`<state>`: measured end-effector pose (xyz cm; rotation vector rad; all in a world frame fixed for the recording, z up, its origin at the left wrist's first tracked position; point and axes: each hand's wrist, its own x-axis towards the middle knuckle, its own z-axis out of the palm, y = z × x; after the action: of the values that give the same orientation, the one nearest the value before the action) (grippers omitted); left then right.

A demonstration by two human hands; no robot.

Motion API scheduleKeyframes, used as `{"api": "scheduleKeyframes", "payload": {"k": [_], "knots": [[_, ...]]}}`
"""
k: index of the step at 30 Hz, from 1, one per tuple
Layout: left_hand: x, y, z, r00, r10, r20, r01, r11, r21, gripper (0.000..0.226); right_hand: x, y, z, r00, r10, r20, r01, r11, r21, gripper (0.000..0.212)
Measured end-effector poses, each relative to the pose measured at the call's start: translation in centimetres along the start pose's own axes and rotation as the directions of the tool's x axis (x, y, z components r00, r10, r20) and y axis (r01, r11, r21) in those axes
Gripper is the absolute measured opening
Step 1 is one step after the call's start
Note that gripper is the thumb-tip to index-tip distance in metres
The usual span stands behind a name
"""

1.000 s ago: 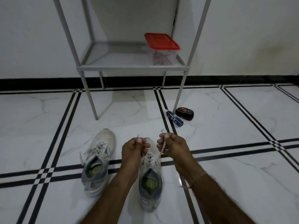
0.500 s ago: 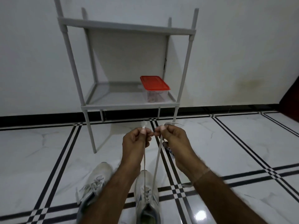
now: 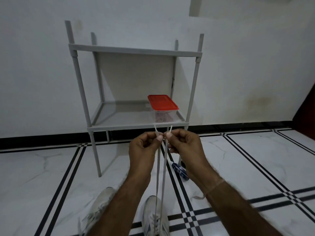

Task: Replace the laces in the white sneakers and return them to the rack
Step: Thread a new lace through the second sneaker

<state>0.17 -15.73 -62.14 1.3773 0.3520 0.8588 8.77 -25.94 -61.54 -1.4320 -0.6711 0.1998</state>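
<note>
Two white sneakers lie on the tiled floor at the bottom of the view: the right sneaker (image 3: 154, 218) between my forearms, the left sneaker (image 3: 100, 206) beside it, partly hidden by my left arm. A white lace (image 3: 161, 181) runs up taut from the right sneaker in two strands. My left hand (image 3: 144, 147) pinches one lace end and my right hand (image 3: 183, 143) pinches the other, with the tips held side by side in front of the grey rack (image 3: 134, 128). Both lace tips stick up above my thumbs.
The rack stands against the white wall, and a clear box with a red lid (image 3: 162, 106) sits on its lower shelf. A blue tube (image 3: 180, 171) lies on the floor by the rack's right front leg. A dark edge (image 3: 306, 103) shows at far right.
My hands have risen higher and pulled the two lace strands longer and taut. The view has tilted upward, so the sneakers have dropped to the bottom edge and the rack's top shelf shows.
</note>
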Motion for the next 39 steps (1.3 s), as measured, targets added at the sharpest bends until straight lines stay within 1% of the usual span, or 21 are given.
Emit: {"api": "scheduleKeyframes", "payload": {"k": [5, 8, 10, 12, 13, 15, 16, 18, 20, 22, 24, 25, 27, 28, 29, 30, 31, 32, 34, 37, 39], "knots": [[0.6, 0.1, 0.2, 1.0, -0.015, 0.014, 0.016, 0.999, -0.045, 0.01, 0.2, -0.5, 0.1, 0.999, -0.023, 0.027, 0.022, 0.999, 0.037, 0.015], [0.9, -0.3, -0.1, 0.999, -0.037, 0.039, 0.039, 0.998, -0.047, 0.013, 0.2, -0.4, 0.4, 0.997, 0.038, 0.064, -0.042, 0.997, 0.059, 0.018], [1.0, -0.6, -0.3, 0.995, -0.067, 0.07, 0.073, 0.994, -0.087, 0.02, 0.4, -0.2, 0.8, 0.993, 0.076, 0.087, -0.084, 0.992, 0.097, 0.017], [0.8, -1.3, -0.6, 0.984, -0.106, 0.141, 0.125, 0.984, -0.13, 0.037, 0.6, -0.1, 1.0, 0.992, 0.086, 0.095, -0.096, 0.99, 0.105, 0.015], [0.5, -1.8, -0.9, 0.971, -0.13, 0.202, 0.152, 0.983, -0.099, 0.04, 0.7, -0.1, 1.1, 0.992, 0.086, 0.091, -0.095, 0.99, 0.1, 0.016], [-0.2, -2.8, -1.6, 0.924, -0.184, 0.335, 0.191, 0.982, 0.012, 0.034, 1.0, 0.0, 1.1, 0.995, 0.075, 0.059, -0.08, 0.993, 0.082, 0.02], [-0.5, -3.3, -1.9, 0.906, -0.21, 0.367, 0.218, 0.976, 0.02, 0.032, 1.0, 0.3, 0.9, 0.998, 0.063, 0.032, -0.065, 0.996, 0.059, 0.02], [-0.5, -4.1, -2.1, 0.91, -0.229, 0.345, 0.281, 0.954, -0.108, 0.03, 0.0, 1.5, 0.2, 0.998, 0.06, -0.03, -0.06, 0.998, -0.021, 0.02], [-0.1, -4.3, -1.6, 0.926, -0.251, 0.283, 0.331, 0.899, -0.286, 0.03, -2.1, 3.4, -0.5, 0.988, 0.152, -0.013, -0.153, 0.986, -0.066, 0.026], [0.6, -4.6, -1.2, 0.938, -0.281, 0.204, 0.342, 0.847, -0.407, 0.03, -4.6, 5.7, -0.3, 0.952, 0.273, 0.141, -0.257, 0.959, -0.124, 0.027], [1.2, -5.1, -1.4, 0.947, -0.296, 0.128, 0.32, 0.821, -0.472, 0.033, -5.9, 7.4, 0.7, 0.914, 0.307, 0.267, -0.263, 0.947, -0.187, 0.017], [1.4, -5.8, -1.9, 0.948, -0.303, 0.1, 0.314, 0.834, -0.453, 0.036, -5.9, 8.1, 1.2, 0.914, 0.292, 0.281, -0.241, 0.949, -0.204, 0.013], [0.6, -7.4, -3.0, 0.93, -0.346, 0.126, 0.368, 0.889, -0.273, 0.055, -5.3, 8.9, 1.6, 0.94, 0.251, 0.23, -0.211, 0.96, -0.184, 0.012], [-0.6, -8.8, -3.8, 0.901, -0.389, 0.191, 0.418, 0.896, -0.147, 0.066, -5.1, 9.4, 1.4, 0.95, 0.241, 0.2, -0.212, 0.965, -0.153, 0.013], [-1.9, -10.0, -4.4, 0.86, -0.43, 0.275, 0.454, 0.891, -0.027, 0.069, -4.7, 9.5, 1.3, 0.957, 0.228, 0.18, -0.209, 0.971, -0.118, 0.013], [-3.4, -11.2, -5.0, 0.814, -0.463, 0.351, 0.467, 0.881, 0.078, 0.062, -4.5, 10.0, 1.2, 0.957, 0.234, 0.169, -0.222, 0.971, -0.087, 0.013], [-4.4, -12.5, -5.5, 0.785, -0.483, 0.387, 0.461, 0.874, 0.154, 0.047, -4.1, 10.3, 1.1, 0.953, 0.254, 0.163, -0.248, 0.967, -0.06, 0.013], [-5.1, -13.5, -5.8, 0.784, -0.495, 0.374, 0.459, 0.868, 0.187, 0.034, -4.0, 11.0, 0.9, 0.948, 0.281, 0.151, -0.278, 0.96, -0.04, 0.012], [-5.3, -14.7, -5.8, 0.827, -0.497, 0.264, 0.478, 0.868, 0.136, 0.028, -3.9, 12.4, 0.6, 0.947, 0.31, 0.081, -0.309, 0.951, -0.025, 0.009], [-5.0, -16.3, -5.3, 0.851, -0.511, 0.122, 0.511, 0.859, 0.038, 0.03, -6.7, 15.7, -0.4, 0.923, 0.385, -0.03, -0.385, 0.911, -0.147, 0.016], [-5.3, -17.3, -5.2, 0.835, -0.536, 0.127, 0.542, 0.84, -0.014, 0.028, -9.6, 17.8, -0.5, 0.876, 0.48, 0.044, -0.464, 0.865, -0.19, 0.018]]}}
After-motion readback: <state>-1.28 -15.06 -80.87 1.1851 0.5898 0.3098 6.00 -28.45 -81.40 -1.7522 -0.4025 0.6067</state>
